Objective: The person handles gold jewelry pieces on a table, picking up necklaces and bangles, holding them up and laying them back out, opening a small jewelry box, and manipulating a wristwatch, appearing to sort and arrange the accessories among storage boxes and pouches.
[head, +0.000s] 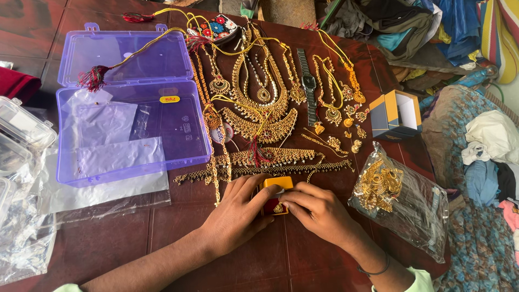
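Gold-trimmed and red-lined, a small jewellery box (277, 196) sits on the dark bench (227, 238) with the left hand (235, 216) and right hand (319, 213) curled around it, fingers clamped on its sides, seemingly seating a gold piece inside, below spread gold necklaces (259, 108).

Both forearms are bare. The right hand (319, 212) has a thin dark bangle at the wrist. Pale green sleeve edges show by both elbows; the left hand (238, 216) wears nothing

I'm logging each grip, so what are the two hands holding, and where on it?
Both hands, left hand and right hand, hold a small open red-and-yellow jewellery box by its opposite sides.
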`<state>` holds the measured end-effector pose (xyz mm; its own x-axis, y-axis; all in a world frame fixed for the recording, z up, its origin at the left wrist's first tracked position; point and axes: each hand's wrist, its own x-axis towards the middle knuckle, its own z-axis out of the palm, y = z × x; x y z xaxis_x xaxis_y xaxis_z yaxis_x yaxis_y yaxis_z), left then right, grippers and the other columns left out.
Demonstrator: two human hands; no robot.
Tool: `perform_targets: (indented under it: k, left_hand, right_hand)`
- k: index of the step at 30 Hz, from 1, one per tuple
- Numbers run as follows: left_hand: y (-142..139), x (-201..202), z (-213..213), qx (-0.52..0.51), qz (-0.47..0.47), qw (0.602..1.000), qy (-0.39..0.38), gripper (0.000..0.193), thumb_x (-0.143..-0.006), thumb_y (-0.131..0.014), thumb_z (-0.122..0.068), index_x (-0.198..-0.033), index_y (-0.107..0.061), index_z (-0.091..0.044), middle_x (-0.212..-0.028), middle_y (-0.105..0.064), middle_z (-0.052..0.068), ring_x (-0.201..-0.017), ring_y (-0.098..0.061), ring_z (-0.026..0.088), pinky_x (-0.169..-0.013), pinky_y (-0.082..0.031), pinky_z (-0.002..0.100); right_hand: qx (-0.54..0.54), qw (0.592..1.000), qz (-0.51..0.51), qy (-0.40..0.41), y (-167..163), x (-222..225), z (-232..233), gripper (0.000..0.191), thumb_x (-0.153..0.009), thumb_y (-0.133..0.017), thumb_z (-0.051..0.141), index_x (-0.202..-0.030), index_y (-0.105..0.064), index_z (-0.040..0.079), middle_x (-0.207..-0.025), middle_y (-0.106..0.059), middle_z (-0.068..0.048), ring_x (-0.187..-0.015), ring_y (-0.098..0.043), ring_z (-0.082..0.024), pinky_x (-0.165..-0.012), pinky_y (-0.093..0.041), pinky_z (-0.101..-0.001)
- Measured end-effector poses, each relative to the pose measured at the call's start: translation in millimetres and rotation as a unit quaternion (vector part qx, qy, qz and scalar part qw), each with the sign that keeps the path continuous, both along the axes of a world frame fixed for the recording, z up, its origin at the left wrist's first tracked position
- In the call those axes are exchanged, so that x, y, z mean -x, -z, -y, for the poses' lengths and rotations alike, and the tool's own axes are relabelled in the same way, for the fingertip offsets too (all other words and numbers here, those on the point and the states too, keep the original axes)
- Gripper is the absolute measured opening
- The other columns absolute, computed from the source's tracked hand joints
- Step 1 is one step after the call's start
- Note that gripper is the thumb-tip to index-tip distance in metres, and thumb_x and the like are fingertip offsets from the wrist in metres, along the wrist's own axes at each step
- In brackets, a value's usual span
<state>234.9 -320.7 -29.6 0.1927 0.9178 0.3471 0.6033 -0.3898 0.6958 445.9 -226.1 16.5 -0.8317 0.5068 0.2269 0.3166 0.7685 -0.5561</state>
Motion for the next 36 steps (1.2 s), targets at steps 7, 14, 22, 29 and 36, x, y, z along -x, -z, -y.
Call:
perform_targets:
  k: [7, 14, 22, 29, 36]
  left_hand:
    - [-0.4, -0.1, 0.4, -0.006, -0.008, 1.000, -0.004, 0.067, -0.083, -0.079, -0.022, -0.141, -0.045, -0.014, -0.143, -0.045, 0.019, -0.130, -0.045, 0.040, -0.105, -0.039, 0.052]
    - [-0.7, 0.3, 0.3, -0.014, -0.010, 1.000, -0.002, 0.064, -0.085, -0.077, -0.021, -0.140, -0.046, -0.014, -0.142, -0.045, 0.019, -0.130, -0.045, 0.040, -0.105, -0.039, 0.052]
    - [-2.8, -0.1, 0.9, -0.004, -0.006, 1.000, -0.002, 0.063, -0.085, -0.077, -0.021, -0.139, -0.046, -0.015, -0.142, -0.045, 0.019, -0.131, -0.044, 0.041, -0.106, -0.038, 0.053]
    - [-2.0, -0.4, 1.5, 0.010, -0.007, 1.000, 0.005, 0.063, -0.086, -0.076, -0.021, -0.141, -0.046, -0.017, -0.142, -0.045, 0.018, -0.132, -0.043, 0.040, -0.107, -0.038, 0.052]
    - [-0.9, 0.4, -0.8, -0.020, -0.008, 1.000, -0.008, 0.061, -0.086, -0.076, -0.020, -0.140, -0.046, -0.015, -0.145, -0.045, 0.019, -0.132, -0.044, 0.040, -0.107, -0.039, 0.051]
  right_hand:
    - [0.011, 0.999, 0.027, 0.045, -1.8, 0.9, 3.2, 0.018, -0.090, -0.072, 0.004, -0.108, -0.076, 0.005, -0.081, -0.069, -0.007, -0.061, -0.067, -0.020, -0.055, -0.053, -0.0327]
    - [0.021, 0.999, 0.018, 0.028, 10.4, -0.3, 0.9, 0.017, -0.093, -0.069, 0.006, -0.108, -0.073, 0.001, -0.091, -0.077, -0.011, -0.072, -0.077, -0.020, -0.061, -0.060, -0.0307]
    - [0.068, 0.997, 0.034, 0.026, 13.6, -1.4, -1.6, 0.018, -0.095, -0.068, 0.009, -0.110, -0.073, 0.000, -0.089, -0.080, -0.011, -0.072, -0.079, -0.019, -0.061, -0.061, -0.0297]
    - [0.138, 0.984, 0.095, 0.061, 12.3, -1.3, -3.3, 0.021, -0.094, -0.068, 0.009, -0.112, -0.074, 0.002, -0.079, -0.079, -0.011, -0.060, -0.075, -0.019, -0.055, -0.056, -0.0329]
    - [-0.074, 0.997, -0.035, -0.011, 11.8, 2.6, 4.1, 0.021, -0.095, -0.069, 0.005, -0.116, -0.071, 0.001, -0.095, -0.078, -0.013, -0.079, -0.077, -0.024, -0.068, -0.061, -0.0324]
